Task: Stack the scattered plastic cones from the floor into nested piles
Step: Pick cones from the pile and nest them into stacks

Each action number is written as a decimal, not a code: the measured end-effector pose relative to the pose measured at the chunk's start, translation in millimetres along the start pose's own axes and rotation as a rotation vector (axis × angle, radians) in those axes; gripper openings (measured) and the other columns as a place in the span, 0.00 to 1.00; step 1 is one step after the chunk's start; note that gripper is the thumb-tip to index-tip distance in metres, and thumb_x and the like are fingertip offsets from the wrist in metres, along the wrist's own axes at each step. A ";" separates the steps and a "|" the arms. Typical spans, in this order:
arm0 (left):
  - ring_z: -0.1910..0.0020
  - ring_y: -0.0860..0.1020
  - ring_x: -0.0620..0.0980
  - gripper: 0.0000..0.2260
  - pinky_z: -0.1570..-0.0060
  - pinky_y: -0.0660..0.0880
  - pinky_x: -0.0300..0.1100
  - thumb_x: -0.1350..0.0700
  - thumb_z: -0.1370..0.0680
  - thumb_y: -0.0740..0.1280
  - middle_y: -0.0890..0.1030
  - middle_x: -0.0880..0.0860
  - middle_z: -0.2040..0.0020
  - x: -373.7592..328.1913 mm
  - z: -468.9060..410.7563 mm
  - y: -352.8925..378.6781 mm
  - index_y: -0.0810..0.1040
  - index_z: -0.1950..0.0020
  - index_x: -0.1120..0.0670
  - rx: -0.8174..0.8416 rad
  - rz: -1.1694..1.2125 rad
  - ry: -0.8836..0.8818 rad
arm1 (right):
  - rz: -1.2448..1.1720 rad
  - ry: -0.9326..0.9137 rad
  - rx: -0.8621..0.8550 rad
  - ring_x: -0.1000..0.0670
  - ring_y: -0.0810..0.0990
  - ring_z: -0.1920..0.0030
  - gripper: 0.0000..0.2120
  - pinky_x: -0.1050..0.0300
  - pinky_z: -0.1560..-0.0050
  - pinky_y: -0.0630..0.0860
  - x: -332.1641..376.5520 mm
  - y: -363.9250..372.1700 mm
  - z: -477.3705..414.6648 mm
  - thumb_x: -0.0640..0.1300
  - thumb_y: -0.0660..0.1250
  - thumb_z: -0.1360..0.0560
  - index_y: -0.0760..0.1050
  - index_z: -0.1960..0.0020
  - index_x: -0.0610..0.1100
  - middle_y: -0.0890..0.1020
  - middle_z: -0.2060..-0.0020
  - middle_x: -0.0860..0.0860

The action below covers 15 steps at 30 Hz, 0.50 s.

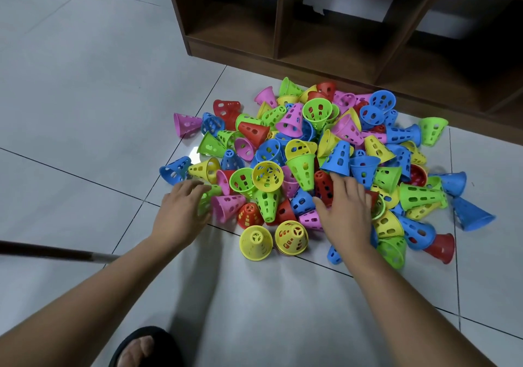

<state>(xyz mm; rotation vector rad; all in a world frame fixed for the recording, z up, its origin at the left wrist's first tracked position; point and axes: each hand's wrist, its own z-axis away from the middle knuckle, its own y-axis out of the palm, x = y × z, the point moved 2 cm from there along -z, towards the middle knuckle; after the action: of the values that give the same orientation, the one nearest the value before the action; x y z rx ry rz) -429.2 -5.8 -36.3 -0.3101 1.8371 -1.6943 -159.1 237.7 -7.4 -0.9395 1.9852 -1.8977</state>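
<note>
The cones [300, 151] lie in a loose, many-coloured heap on the floor [85, 112], just in front of the wooden shelf unit [311, 41]. Stacking looks barely begun: at the heap's edge farthest from the shelf unit, a yellow cone [291, 238] stands upright, seemingly capped over a red one. The left hand [184, 211], fingers apart and blurred, touches a green cone [208, 197]. The right hand [345, 214], fingers spread, rests on a red cone [324, 185]. Next, each hand needs to close on one cone and seat it squarely over another.

Floor [85, 83]: pale tiles, dark joints. Heap of plastic cones [301, 168] lies centre-right. Wooden shelf unit [283, 27] stands far behind.
</note>
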 end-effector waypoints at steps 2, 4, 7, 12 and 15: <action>0.41 0.76 0.60 0.23 0.52 0.77 0.54 0.49 0.29 0.81 0.80 0.54 0.40 3.6 0.2 5.2 0.82 0.38 0.52 0.007 -0.061 0.012 | 0.057 -0.005 0.000 0.41 0.73 0.36 0.30 0.43 0.37 0.72 -0.5 5.2 -2.0 0.57 0.74 0.23 0.71 0.26 0.47 0.76 0.37 0.46; 0.44 0.74 0.60 0.25 0.55 0.76 0.53 0.47 0.33 0.83 0.78 0.54 0.42 6.0 0.6 7.2 0.81 0.40 0.52 0.013 -0.125 0.010 | 0.080 -0.009 -0.017 0.41 0.73 0.38 0.26 0.43 0.39 0.73 -0.6 9.1 -3.2 0.58 0.74 0.23 0.74 0.30 0.47 0.75 0.40 0.46; 0.45 0.73 0.62 0.25 0.56 0.74 0.52 0.48 0.33 0.82 0.77 0.56 0.41 13.6 0.0 9.9 0.81 0.40 0.52 -0.004 -0.193 0.003 | 0.063 -0.013 -0.032 0.41 0.74 0.39 0.21 0.43 0.40 0.73 0.5 11.7 -4.8 0.57 0.72 0.22 0.74 0.36 0.47 0.77 0.41 0.46; 0.45 0.75 0.61 0.25 0.51 0.73 0.54 0.49 0.30 0.81 0.81 0.54 0.43 34.1 3.3 14.9 0.80 0.36 0.51 0.037 -0.240 -0.108 | -0.076 -0.016 -0.049 0.43 0.75 0.37 0.18 0.43 0.37 0.72 0.8 4.5 4.6 0.56 0.70 0.20 0.75 0.35 0.48 0.80 0.40 0.50; 0.47 0.78 0.61 0.24 0.49 0.73 0.55 0.38 0.24 0.73 0.82 0.54 0.48 39.3 12.3 15.5 0.80 0.34 0.51 0.044 -0.192 -0.208 | -0.180 0.006 -0.100 0.43 0.76 0.38 0.18 0.44 0.37 0.71 5.4 -7.8 18.7 0.54 0.74 0.21 0.76 0.36 0.47 0.81 0.42 0.50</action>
<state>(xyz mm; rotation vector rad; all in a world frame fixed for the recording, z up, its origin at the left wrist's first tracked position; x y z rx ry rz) -449.3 -35.3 -61.9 -0.6373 1.6586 -1.7543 -150.2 219.9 -0.9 -1.1773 2.0791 -1.9083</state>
